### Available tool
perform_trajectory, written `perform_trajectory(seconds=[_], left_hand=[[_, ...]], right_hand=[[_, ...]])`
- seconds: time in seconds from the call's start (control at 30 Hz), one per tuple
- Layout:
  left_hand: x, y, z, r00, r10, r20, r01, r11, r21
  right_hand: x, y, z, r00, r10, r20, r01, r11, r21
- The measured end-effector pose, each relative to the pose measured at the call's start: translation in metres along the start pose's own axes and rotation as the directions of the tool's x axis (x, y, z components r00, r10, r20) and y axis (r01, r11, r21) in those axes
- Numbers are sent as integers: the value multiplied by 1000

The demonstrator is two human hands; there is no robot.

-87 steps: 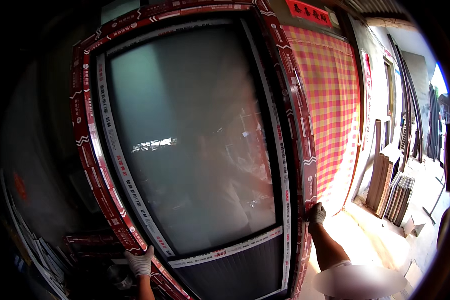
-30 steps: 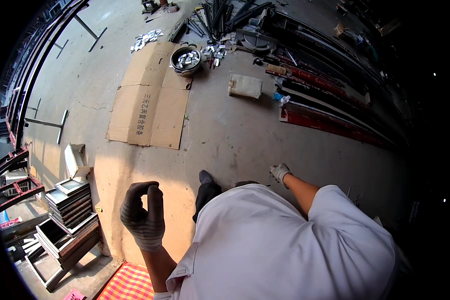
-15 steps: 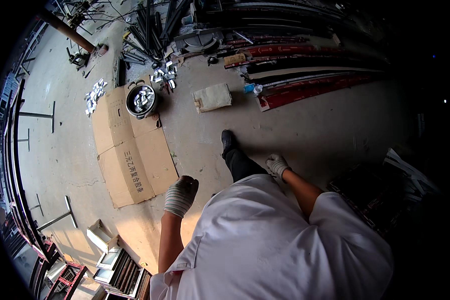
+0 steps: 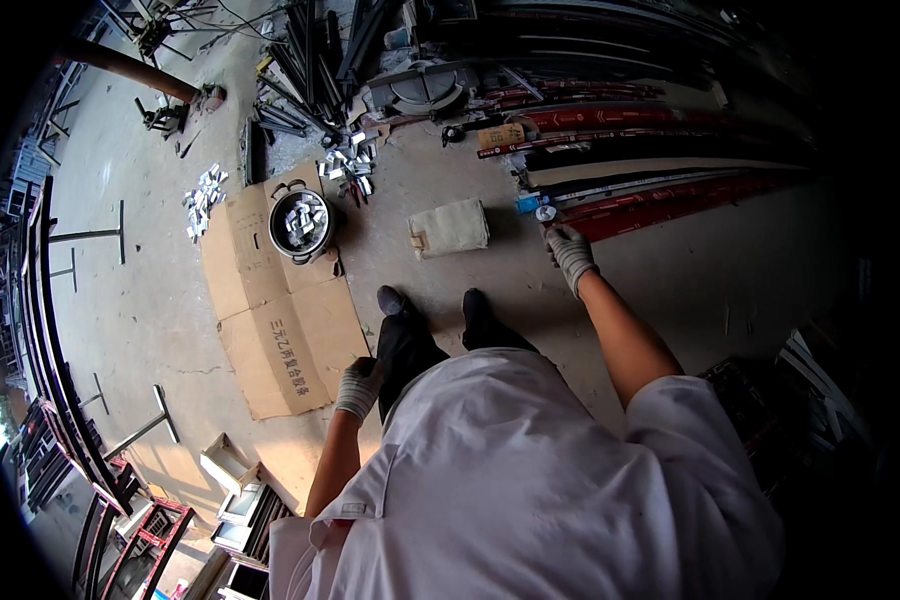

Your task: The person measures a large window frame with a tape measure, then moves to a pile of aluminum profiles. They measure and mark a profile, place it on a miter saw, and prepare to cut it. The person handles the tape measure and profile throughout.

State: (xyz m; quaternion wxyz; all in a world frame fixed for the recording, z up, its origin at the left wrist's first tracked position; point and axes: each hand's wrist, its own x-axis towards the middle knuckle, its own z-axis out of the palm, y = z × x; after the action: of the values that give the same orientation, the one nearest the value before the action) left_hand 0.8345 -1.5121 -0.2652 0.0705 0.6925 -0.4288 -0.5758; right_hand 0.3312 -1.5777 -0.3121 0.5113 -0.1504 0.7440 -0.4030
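Observation:
My left hand (image 4: 359, 388), in a striped knit glove with dark fingers, hangs beside my left thigh. Its fingers are curled in, and whatever they may hold is hidden. In a matching glove, my right hand (image 4: 571, 258) reaches forward on the right with its fingers curled; their inner side is out of sight. Just beyond its fingers in the picture lies a small white round thing (image 4: 545, 213), which I cannot name, beside a blue item (image 4: 531, 204). A pale wrapped block (image 4: 448, 229) lies on the floor left of this hand.
Left of my feet, a flattened cardboard sheet (image 4: 288, 347) carries a pot (image 4: 279, 239) of short metal pieces. Loose metal pieces (image 4: 206, 202) lie beside it. Long red-wrapped profiles (image 4: 670, 202) and a saw-like machine (image 4: 422, 89) occupy the far side. Stacked frames (image 4: 247, 525) stand near left.
My right hand has swung forward and upward from beside my hip. My left hand has shifted slightly. Both feet now show, and the floor things sit lower and farther right in the picture.

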Motion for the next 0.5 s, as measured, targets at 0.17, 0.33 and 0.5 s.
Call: perform_trajectory(seconds=[0.17, 0.33, 0.5], left_hand=[[77, 89, -29, 999, 8, 53, -2, 993, -115], [179, 110, -47, 993, 64, 103, -65, 998, 6], [277, 136, -87, 981, 12, 196, -12, 1000, -1]], right_hand=[[39, -21, 40, 998, -25, 55, 31, 995, -100], [69, 9, 54, 982, 186, -12, -169, 865, -473], [95, -28, 106, 864, 455, -215, -491, 666, -562]])
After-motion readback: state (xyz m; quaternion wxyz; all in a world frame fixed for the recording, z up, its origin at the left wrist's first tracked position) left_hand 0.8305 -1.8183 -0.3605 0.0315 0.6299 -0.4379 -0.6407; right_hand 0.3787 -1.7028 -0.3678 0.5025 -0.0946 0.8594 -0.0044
